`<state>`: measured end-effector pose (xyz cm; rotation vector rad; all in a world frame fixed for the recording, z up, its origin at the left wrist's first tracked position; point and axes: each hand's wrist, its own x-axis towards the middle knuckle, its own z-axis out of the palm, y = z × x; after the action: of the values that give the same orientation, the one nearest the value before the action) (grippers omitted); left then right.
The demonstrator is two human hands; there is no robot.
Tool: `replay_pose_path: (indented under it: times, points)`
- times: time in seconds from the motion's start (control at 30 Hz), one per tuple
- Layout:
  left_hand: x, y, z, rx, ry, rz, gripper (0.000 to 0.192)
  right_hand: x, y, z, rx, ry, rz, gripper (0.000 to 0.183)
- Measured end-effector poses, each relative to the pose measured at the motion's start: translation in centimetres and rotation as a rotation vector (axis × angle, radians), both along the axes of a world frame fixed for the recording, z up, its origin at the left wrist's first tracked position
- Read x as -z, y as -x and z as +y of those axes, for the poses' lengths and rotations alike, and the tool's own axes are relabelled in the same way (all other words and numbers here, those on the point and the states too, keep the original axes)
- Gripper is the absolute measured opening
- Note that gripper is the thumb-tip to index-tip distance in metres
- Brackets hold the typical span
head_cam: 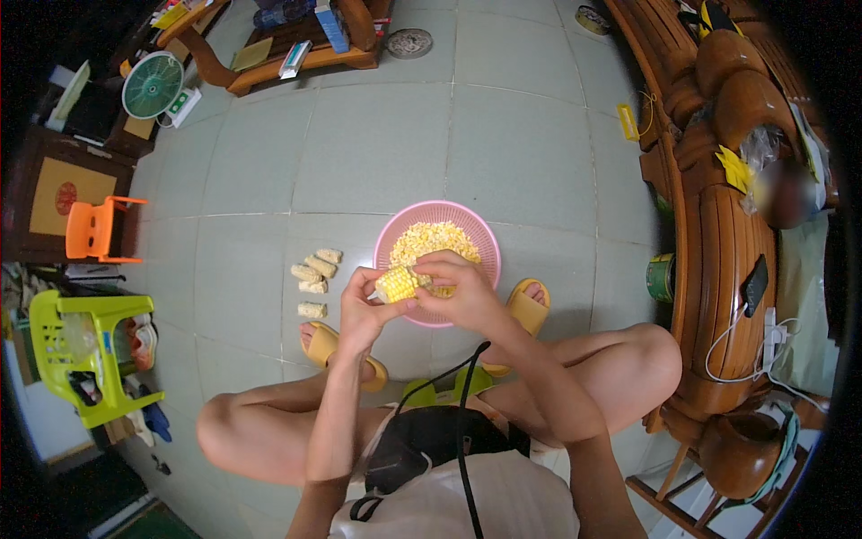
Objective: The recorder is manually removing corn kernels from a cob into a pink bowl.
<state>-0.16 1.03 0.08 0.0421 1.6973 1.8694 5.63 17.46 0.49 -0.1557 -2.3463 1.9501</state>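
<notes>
A short piece of corn cob (397,284) with yellow kernels is held between both hands, over the near left part of a pink plastic basket (490,236). My left hand (363,306) grips the cob's left end, thumb along its near side. At its right end, the fingers of my right hand (454,286) press on it. Loose kernels (434,244) in yellow and cream lie heaped in the basket. Several stripped cob pieces (320,266) rest on the floor left of the basket. The right fingers hide part of the cob and of the basket.
Yellow slippers (528,310) on my feet flank the basket. To the right stands a long wooden bench (720,269) bearing a phone and a power strip. Green (101,350) and orange (91,229) plastic chairs are at the left. A wooden table (303,64) stands ahead on the tiled floor.
</notes>
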Motion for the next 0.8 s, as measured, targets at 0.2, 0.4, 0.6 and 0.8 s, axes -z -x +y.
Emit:
replay_pose_path:
  times: [0.2, 0.4, 0.6, 0.8]
  points:
    - [-0.1, -0.1, 0.2, 0.007, 0.055, 0.033, 0.042, 1.2, -0.1, -0.4, 0.026, -0.161, 0.074, 0.025]
    - [-0.2, 0.1, 0.0, -0.013, 0.035, -0.004, 0.041, 1.2, 0.1, -0.4, 0.046, -0.138, 0.124, 0.021]
    - [-0.5, 0.2, 0.1, -0.080, -0.023, -0.092, 0.042, 1.1, 0.1, -0.7, 0.074, -0.197, 0.217, 0.015]
    - [-0.6, 0.2, 0.1, -0.057, 0.019, -0.103, 0.042, 0.7, 0.1, -0.5, 0.026, -0.239, 0.183, 0.013]
